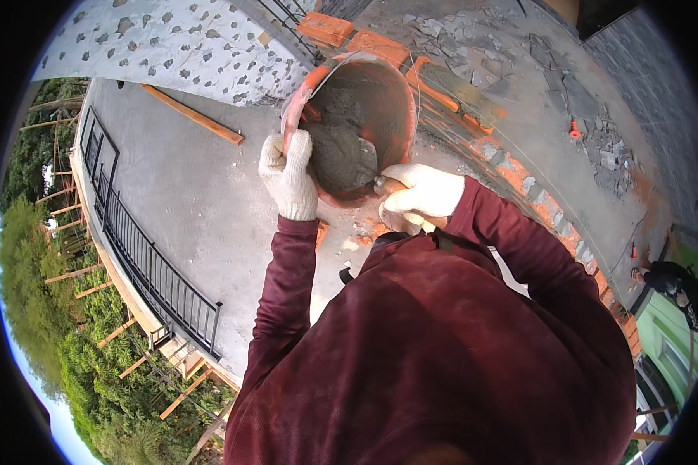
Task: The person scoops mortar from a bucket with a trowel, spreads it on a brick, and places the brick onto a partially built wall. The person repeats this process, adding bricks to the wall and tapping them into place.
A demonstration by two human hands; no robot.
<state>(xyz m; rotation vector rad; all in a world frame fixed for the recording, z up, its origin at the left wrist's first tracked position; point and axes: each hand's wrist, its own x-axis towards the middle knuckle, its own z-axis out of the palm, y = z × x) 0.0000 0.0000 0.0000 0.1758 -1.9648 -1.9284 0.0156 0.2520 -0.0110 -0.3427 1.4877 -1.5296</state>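
Note:
An orange bucket (406, 101) stands tilted in front of me, its inside smeared with grey. Wet grey mortar (337, 147) lies in it. My left hand (289, 174), in a white knitted glove, is closed on the bucket's left rim. My right hand (426, 191), gloved alike, is closed round the wooden handle of a trowel at the bucket's near right rim. The trowel's blade (367, 161) reaches into the bucket and touches the mortar, its lower part coated in grey.
A low brick wall (547, 209) runs from beyond the bucket down the right side. Broken rubble (461, 46) covers the floor behind it. A wooden plank (192, 114) lies at the left, near a black metal railing (159, 256) along the edge. Another person (678, 294) is at far right.

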